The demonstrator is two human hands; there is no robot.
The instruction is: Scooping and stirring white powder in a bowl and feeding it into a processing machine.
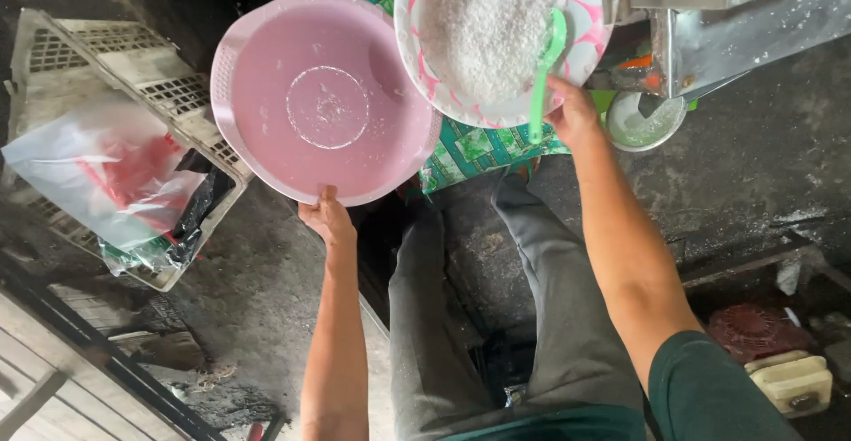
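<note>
The pink basin (326,97) was the thing everything sat around. It was empty, apart from a few white flecks on its bottom, and the left hand (328,218) gripped its near rim, fingers curled under the edge and thumb on top. Touching its right rim stood a white bowl with pink markings (409,15), heaped with white grated stuff (486,17). The right hand (572,113), further right of the basin, was closed around the handle of a green scoop (545,67) whose head lay in the heap. As I judged it, nothing had gone into the basin: the pile looked whole, so the moving over was all left to do. Left of the basin lay a white crate (133,78).
</note>
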